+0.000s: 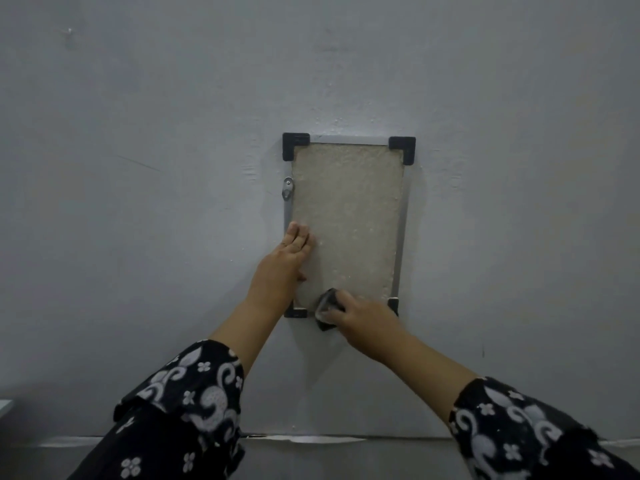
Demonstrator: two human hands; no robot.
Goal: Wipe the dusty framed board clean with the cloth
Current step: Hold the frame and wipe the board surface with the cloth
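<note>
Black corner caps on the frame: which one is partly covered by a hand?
The bottom-right corner cap: the right hand, gripping the cloth, overlaps it. The top-left cap, top-right cap and bottom-left cap show fully.

A tall rectangular board (348,216) with a speckled beige, dusty face, thin silver frame and black plastic corner caps lies flat, a crumpled dark grey cloth (327,309) pressed at its six o'clock edge.

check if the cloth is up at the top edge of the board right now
No, the right hand presses the cloth at the bottom edge of the framed board.
</note>
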